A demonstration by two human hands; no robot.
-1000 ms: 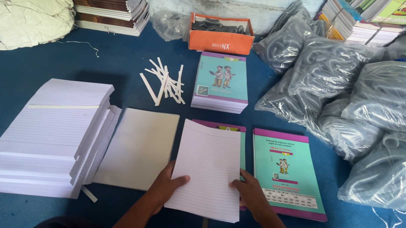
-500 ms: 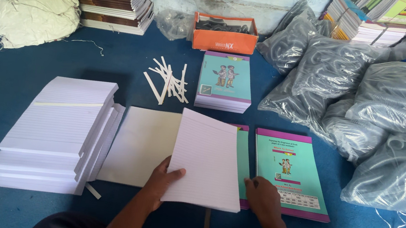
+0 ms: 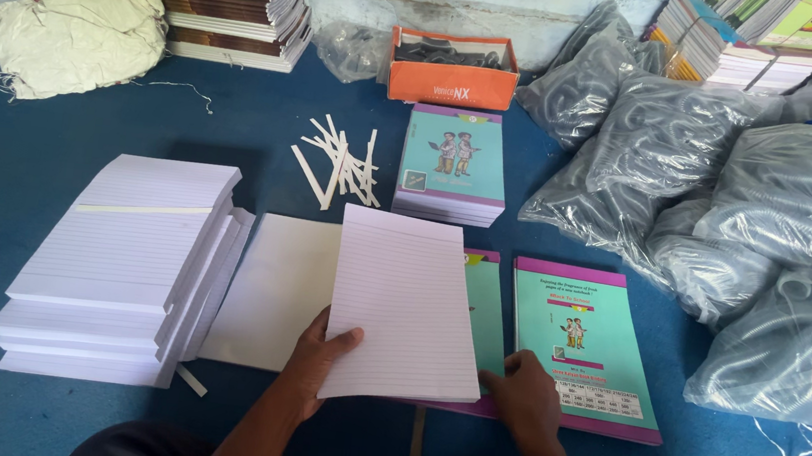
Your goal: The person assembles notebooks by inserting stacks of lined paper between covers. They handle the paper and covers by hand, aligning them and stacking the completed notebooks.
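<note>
Head view showed clear plastic bags heaped far to the right of the hands, each stuffed with grey coiled material whose kind I could not tell. Straight ahead of the hands, well beyond them, stood an orange box, open at the top, with dark items inside, too dim to name.

Left of the hands rose a tall stack of ruled paper, with a blank sheet lying flat between that stack and the left hand. Ahead lay a pile of teal notebooks, and paper strips were scattered just left of it.

A bundle of ruled sheets sat tilted between both hands, over a teal cover. The left hand gripped the bundle at its lower left corner, thumb on top, fingers beneath, closed on it. The right hand lay flat with fingers spread, pressing the near edge of the covers; it grasped nothing. A second teal cover lay just beside the right hand, touching it.
</note>
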